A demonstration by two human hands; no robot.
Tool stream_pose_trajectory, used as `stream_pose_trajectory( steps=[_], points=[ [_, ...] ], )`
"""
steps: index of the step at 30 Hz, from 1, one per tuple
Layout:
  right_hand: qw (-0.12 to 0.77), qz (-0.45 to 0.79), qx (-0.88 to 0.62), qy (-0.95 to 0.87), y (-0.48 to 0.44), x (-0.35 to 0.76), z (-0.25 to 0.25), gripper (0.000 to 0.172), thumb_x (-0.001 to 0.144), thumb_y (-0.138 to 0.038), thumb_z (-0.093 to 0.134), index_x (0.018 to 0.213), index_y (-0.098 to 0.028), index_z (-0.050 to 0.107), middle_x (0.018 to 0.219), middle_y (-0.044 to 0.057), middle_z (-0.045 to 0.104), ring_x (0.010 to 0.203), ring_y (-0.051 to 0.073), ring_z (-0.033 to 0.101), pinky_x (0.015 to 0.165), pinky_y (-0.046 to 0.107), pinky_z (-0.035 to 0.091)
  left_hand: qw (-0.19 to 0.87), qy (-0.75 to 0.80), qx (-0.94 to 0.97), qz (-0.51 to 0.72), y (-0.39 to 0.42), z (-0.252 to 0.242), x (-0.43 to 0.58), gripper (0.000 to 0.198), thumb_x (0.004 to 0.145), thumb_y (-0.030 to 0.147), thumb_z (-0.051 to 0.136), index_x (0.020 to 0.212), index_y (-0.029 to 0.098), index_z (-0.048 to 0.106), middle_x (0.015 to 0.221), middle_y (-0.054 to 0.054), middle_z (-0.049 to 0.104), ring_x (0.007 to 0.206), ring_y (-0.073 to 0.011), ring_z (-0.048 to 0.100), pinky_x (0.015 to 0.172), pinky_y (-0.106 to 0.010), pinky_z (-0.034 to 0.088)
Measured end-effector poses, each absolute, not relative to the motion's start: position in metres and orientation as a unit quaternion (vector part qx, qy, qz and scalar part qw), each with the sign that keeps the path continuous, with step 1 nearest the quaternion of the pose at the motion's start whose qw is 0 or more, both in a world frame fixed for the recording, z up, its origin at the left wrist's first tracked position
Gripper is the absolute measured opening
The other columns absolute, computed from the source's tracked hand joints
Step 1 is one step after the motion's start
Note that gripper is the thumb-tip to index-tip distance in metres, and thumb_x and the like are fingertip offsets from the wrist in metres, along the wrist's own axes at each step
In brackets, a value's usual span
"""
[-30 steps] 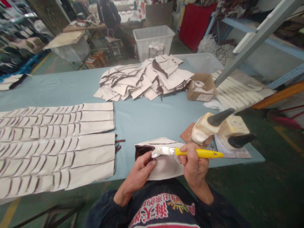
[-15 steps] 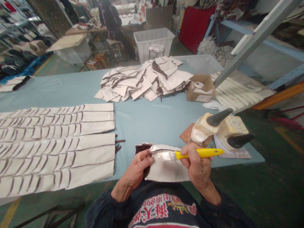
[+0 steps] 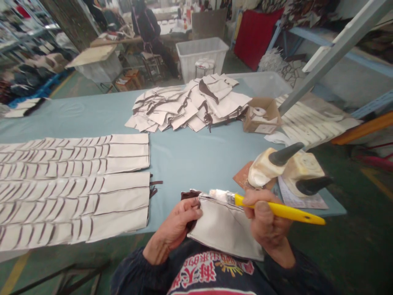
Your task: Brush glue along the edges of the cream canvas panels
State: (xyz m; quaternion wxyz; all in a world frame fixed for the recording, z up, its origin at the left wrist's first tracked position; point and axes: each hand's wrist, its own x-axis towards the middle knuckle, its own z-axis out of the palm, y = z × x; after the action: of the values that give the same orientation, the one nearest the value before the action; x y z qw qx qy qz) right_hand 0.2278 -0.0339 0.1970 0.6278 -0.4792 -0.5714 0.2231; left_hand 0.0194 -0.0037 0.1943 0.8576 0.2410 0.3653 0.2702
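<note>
My left hand (image 3: 181, 219) pinches the left end of a cream fabric piece (image 3: 224, 229) with dark brown edging, held over the table's front edge against my body. A dark brown flap shows behind those fingers. My right hand (image 3: 267, 217) is closed around a paintbrush (image 3: 285, 212) with a yellow handle. Its whitish bristles lie along the upper edge of the fabric piece, pointing left. To the right of the brush stand two cream bottles, the nearer bottle (image 3: 260, 166) and another bottle (image 3: 302, 174), each with a black cone-shaped nozzle.
Overlapping rows of cream pieces (image 3: 123, 196) cover the left of the blue table (image 3: 184, 159). A loose heap of similar pieces (image 3: 190, 102) lies at the back, beside a small cardboard box (image 3: 262, 116). A slanting metal post (image 3: 331, 57) rises at right. A person (image 3: 147, 28) is in the background.
The brush has tilted, its handle end lower and further right, its bristles now at the fabric's upper edge. The fabric's right end has dropped toward my body. The left hand keeps its pinch.
</note>
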Motion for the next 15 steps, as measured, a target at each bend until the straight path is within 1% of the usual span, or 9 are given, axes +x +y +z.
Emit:
stream_pose_trajectory(
  steps=[2,4,7,11,13,15],
  points=[
    [0.578,0.237,-0.478,-0.618,-0.033,0.225,0.193,0.026,0.103,-0.029,0.048,0.084,-0.024,0.066,0.058,-0.003,0.057,0.045,0.013,0.05,0.047,0.027,0.042,0.857,0.367,0.239,0.271,-0.002,0.195,0.019,0.039,0.073,0.03,0.088,0.105,0.01,0.078,0.087,-0.01,0.081,0.07,-0.016,0.073,0.068,-0.023,0.056],
    [0.545,0.214,-0.477,-0.656,-0.028,0.221,0.19,0.026,0.102,-0.029,0.05,0.083,-0.024,0.067,0.06,-0.002,0.061,0.048,0.014,0.054,0.05,0.028,0.045,0.858,0.366,0.241,0.269,0.0,0.195,0.02,0.043,0.073,0.031,0.088,0.11,0.01,0.078,0.09,-0.011,0.081,0.077,-0.0193,0.075,0.069,-0.024,0.056],
    [0.553,0.181,-0.489,-0.65,-0.023,0.219,0.188,0.029,0.102,-0.031,0.048,0.082,-0.024,0.067,0.059,-0.002,0.061,0.049,0.015,0.055,0.051,0.029,0.047,0.854,0.372,0.242,0.27,0.001,0.196,0.022,0.045,0.072,0.031,0.088,0.111,0.011,0.077,0.093,-0.012,0.081,0.082,-0.0215,0.076,0.069,-0.024,0.056],
    [0.552,0.191,-0.483,-0.652,-0.026,0.223,0.191,0.028,0.103,-0.03,0.048,0.083,-0.025,0.067,0.063,-0.002,0.065,0.052,0.015,0.06,0.053,0.028,0.048,0.853,0.374,0.245,0.269,0.002,0.195,0.021,0.043,0.073,0.03,0.088,0.111,0.011,0.078,0.092,-0.011,0.081,0.084,-0.0215,0.076,0.067,-0.023,0.055],
    [0.54,0.194,-0.474,-0.668,-0.025,0.222,0.19,0.029,0.103,-0.031,0.048,0.082,-0.025,0.067,0.063,-0.001,0.066,0.052,0.015,0.061,0.054,0.028,0.05,0.855,0.369,0.249,0.267,0.002,0.195,0.022,0.044,0.074,0.031,0.088,0.112,0.011,0.077,0.093,-0.012,0.081,0.085,-0.0225,0.076,0.071,-0.025,0.056],
    [0.538,0.189,-0.485,-0.663,-0.024,0.221,0.187,0.031,0.103,-0.033,0.048,0.08,-0.025,0.068,0.059,-0.002,0.064,0.05,0.016,0.059,0.055,0.029,0.052,0.853,0.37,0.252,0.268,0.003,0.194,0.022,0.046,0.075,0.032,0.087,0.114,0.012,0.077,0.094,-0.012,0.081,0.087,-0.0233,0.076,0.076,-0.028,0.058]
  ],
)
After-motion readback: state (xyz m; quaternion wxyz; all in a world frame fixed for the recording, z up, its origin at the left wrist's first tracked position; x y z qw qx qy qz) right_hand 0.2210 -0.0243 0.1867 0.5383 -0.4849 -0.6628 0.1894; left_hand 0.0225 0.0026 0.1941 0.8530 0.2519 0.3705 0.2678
